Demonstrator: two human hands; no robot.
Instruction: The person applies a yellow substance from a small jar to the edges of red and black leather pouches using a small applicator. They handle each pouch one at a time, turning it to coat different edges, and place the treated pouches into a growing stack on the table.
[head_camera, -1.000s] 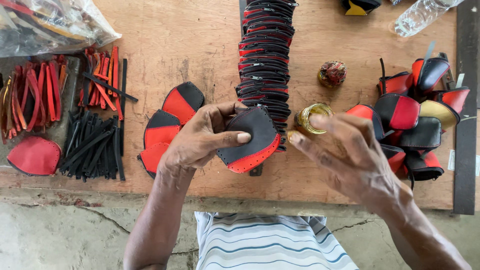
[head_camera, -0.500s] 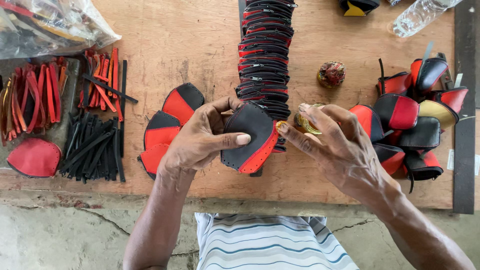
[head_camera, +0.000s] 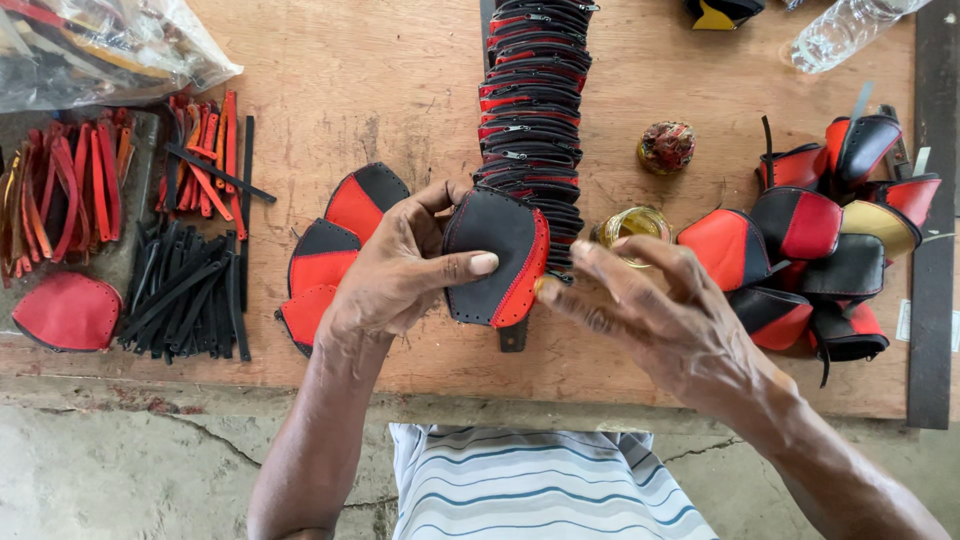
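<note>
My left hand (head_camera: 395, 270) grips a black leather piece with a red stitched edge (head_camera: 500, 255), thumb across its face. My right hand (head_camera: 660, 310) is beside it, fingers spread, with the fingertips touching the red edge at the lower right. It holds nothing that I can see. A small open jar of yellowish glue (head_camera: 630, 225) stands just behind the right hand. A long row of overlapping black and red pieces (head_camera: 530, 110) runs up the middle of the wooden table (head_camera: 400, 80).
Three flat red and black pieces (head_camera: 335, 250) lie left of my left hand. Black strips (head_camera: 185, 290) and red strips (head_camera: 205, 150) lie further left, with a red piece (head_camera: 65, 312). Assembled red and black pouches (head_camera: 820, 240) pile at the right. A jar lid (head_camera: 665, 145) and plastic bottle (head_camera: 840, 35) lie behind.
My right hand has come away from the glue jar and moved down to the red edge of the held piece. The left hand has tilted the piece slightly.
</note>
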